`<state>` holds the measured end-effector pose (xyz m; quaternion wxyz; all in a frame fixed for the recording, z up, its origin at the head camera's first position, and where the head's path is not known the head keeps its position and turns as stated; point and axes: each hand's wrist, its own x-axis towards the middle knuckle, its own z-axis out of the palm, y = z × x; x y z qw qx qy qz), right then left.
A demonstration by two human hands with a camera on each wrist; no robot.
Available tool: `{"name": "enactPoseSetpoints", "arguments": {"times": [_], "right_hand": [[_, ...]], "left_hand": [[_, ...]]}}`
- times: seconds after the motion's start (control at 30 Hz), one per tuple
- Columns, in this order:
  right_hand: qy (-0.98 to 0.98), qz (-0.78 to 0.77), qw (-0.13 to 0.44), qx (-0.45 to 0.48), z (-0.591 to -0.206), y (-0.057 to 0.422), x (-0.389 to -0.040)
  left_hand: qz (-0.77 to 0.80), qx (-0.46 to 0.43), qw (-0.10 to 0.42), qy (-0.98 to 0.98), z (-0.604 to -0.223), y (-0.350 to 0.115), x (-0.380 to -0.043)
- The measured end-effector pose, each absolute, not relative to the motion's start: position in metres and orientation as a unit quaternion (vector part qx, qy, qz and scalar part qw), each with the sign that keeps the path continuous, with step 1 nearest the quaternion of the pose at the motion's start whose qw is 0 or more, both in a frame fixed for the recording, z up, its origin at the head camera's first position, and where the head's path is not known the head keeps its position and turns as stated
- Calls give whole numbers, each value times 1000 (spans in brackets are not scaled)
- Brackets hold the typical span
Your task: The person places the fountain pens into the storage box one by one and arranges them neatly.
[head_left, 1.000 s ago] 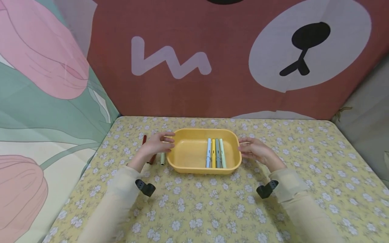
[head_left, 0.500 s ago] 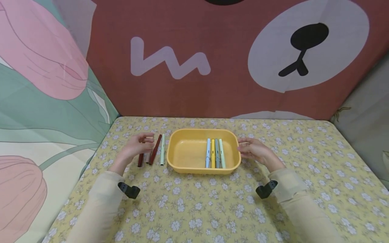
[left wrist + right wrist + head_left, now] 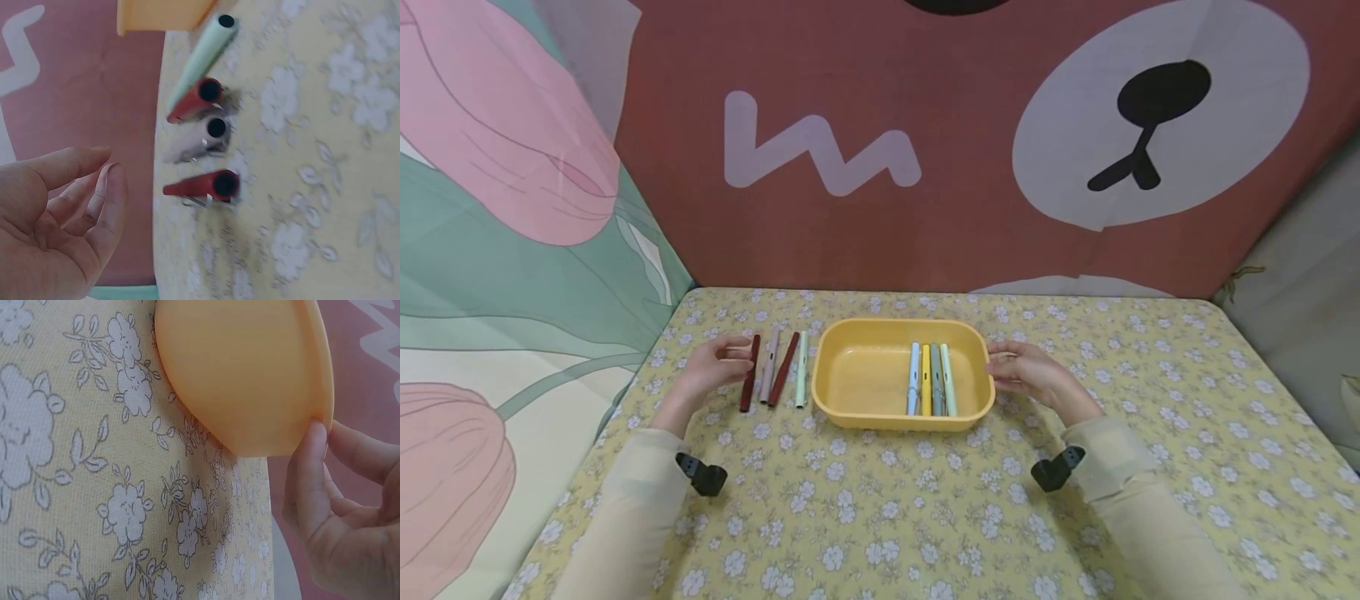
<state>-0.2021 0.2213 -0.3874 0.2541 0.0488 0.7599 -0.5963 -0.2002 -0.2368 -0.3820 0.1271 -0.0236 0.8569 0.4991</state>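
My left hand [image 3: 717, 367] is beside a dark red pen [image 3: 750, 373], the leftmost in a row on the cloth. In the left wrist view its fingers are loosely bent with nothing between them. To the right lie a pale lilac pen [image 3: 769, 367], a second dark red pen [image 3: 783, 371] and a mint green pen [image 3: 802, 371]. My right hand [image 3: 1033, 375] touches the right end of a yellow tray [image 3: 865, 421], fingertips at the rim. Inside the tray's right half are a light blue pen [image 3: 913, 379], a yellow pen [image 3: 926, 379], a grey-blue pen [image 3: 936, 379] and a mint pen [image 3: 949, 379].
A yellow flowered cloth [image 3: 880, 517] covers the table. Behind its far edge stands a reddish-brown printed backdrop [image 3: 850, 242]. Hanging fabric with tulips [image 3: 535, 208] borders the left side, and grey fabric [image 3: 1300, 275] the right.
My left hand has moved left, from the tray's left end past the loose pens to the leftmost dark red one, uncovering the lilac pen. My right hand has stayed at the tray.
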Motion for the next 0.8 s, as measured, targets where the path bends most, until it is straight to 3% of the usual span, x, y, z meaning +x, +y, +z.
{"name": "enactPoseSetpoints", "arguments": {"times": [0.8], "right_hand": [[762,-595,249,52,-390,221,-203]], "left_hand": [[467,-72,148,869,-409,-250,-201]]}}
